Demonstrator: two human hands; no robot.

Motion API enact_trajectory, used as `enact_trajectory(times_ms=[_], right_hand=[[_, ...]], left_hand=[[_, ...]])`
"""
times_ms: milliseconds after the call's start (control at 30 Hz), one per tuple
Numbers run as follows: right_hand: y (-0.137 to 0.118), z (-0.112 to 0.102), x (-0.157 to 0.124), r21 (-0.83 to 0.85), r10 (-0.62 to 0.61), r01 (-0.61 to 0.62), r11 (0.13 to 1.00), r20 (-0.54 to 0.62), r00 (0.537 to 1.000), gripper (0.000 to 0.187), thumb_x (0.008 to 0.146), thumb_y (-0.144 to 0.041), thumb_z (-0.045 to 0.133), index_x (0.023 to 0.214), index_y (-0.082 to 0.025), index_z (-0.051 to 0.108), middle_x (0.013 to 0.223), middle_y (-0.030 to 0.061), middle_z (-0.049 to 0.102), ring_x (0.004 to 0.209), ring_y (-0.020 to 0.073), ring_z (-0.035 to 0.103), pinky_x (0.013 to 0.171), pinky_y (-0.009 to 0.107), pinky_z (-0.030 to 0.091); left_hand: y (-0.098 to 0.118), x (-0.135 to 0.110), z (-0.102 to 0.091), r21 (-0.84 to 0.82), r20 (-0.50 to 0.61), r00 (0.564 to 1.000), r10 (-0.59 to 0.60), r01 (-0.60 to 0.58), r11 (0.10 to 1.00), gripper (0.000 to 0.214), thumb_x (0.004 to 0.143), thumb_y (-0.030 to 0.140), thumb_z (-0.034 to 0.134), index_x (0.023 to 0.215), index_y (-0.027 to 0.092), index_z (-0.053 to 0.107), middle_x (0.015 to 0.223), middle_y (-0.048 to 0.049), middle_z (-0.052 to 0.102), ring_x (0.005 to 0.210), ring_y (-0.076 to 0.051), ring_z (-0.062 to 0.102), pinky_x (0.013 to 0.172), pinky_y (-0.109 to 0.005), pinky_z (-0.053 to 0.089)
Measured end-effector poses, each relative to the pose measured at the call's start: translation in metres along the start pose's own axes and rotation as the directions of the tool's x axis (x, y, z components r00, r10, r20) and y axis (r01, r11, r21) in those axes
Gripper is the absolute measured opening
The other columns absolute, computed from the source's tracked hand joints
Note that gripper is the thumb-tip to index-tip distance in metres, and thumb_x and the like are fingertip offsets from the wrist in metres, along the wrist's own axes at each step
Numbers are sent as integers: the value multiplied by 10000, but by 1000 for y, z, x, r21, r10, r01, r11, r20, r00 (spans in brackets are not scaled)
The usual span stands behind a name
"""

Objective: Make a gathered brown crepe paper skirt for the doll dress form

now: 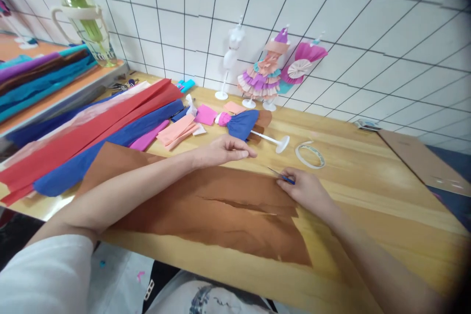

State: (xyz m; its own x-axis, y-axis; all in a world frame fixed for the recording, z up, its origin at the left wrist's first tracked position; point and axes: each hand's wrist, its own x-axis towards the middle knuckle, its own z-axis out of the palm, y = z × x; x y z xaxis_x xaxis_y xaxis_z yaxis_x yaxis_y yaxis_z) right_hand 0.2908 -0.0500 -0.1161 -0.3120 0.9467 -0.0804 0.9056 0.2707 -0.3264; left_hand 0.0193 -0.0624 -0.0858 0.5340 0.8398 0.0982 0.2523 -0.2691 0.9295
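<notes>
A large sheet of brown crepe paper (pixel 176 201) lies across the table in front of me, with a long slit in its right part. My right hand (pixel 303 187) is closed round small scissors (pixel 288 179) with blue handles, at the paper's upper right edge. The blades point left. Above the paper's far edge my left hand (pixel 228 149) hovers with loosely bent fingers and nothing visible in it. Just beyond it, a small mannequin dressed in a blue skirt (pixel 243 125) and pink top lies on its side, its white stand (pixel 282 144) toward the right.
A tape ring (pixel 309 155) lies to the right of the mannequin. Red crepe paper (pixel 91 132) and blue crepe paper (pixel 110 152) spread at left, near folded peach paper (pixel 177 131). Against the tiled wall stand a bare mannequin (pixel 232 51), dressed mannequins (pixel 259 78) and a green-lidded bottle (pixel 90 29).
</notes>
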Motion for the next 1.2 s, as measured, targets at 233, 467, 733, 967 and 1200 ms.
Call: enact_trajectory(times_ms=[233, 467, 733, 967, 1200], right_hand=[[14, -2, -4, 17, 91, -89, 996, -175, 980, 191, 747, -276, 508, 879, -195, 618, 819, 105, 708, 726, 275, 638, 624, 332, 405], [4, -6, -43, 201, -31, 46, 979, -78, 996, 243, 799, -371, 512, 915, -200, 640, 909, 75, 733, 785, 229, 668, 703, 311, 487], [29, 3, -92, 114, 287, -270, 956, -175, 942, 421, 703, -538, 565, 936, -200, 658, 737, 114, 728, 657, 314, 673, 573, 382, 471], [18, 11, -116, 312, 320, -259, 914, -162, 933, 260, 758, -450, 507, 603, -242, 501, 553, 17, 600, 547, 209, 584, 531, 302, 434], [24, 14, -113, 295, 348, -266, 917, -272, 897, 213, 760, -443, 508, 725, -233, 501, 682, 51, 616, 632, 225, 593, 602, 330, 446]], left_hand=[[15, -13, -31, 418, 116, 981, -156, 94, 903, 213, 802, 154, 578, 971, 126, 705, 979, -64, 725, 835, -145, 654, 719, -201, 463], [6, -68, -34, 627, 40, 981, -192, 125, 769, 251, 854, 138, 506, 1027, 140, 688, 1188, -130, 631, 1088, -231, 584, 961, -352, 424], [-3, -114, -4, 769, 44, 998, -40, -8, 640, 361, 941, 270, 429, 1256, 191, 584, 1390, -136, 497, 1258, -261, 478, 1035, -416, 412], [-16, -122, 31, 819, 211, 974, -84, -129, 559, 610, 922, 426, 449, 1471, 270, 233, 1548, -80, 206, 1432, -315, 150, 1121, -579, 181], [-20, -117, 32, 841, 196, 980, -32, -151, 519, 634, 920, 512, 394, 1474, 252, 228, 1546, -85, 212, 1426, -340, 162, 1112, -581, 174]])
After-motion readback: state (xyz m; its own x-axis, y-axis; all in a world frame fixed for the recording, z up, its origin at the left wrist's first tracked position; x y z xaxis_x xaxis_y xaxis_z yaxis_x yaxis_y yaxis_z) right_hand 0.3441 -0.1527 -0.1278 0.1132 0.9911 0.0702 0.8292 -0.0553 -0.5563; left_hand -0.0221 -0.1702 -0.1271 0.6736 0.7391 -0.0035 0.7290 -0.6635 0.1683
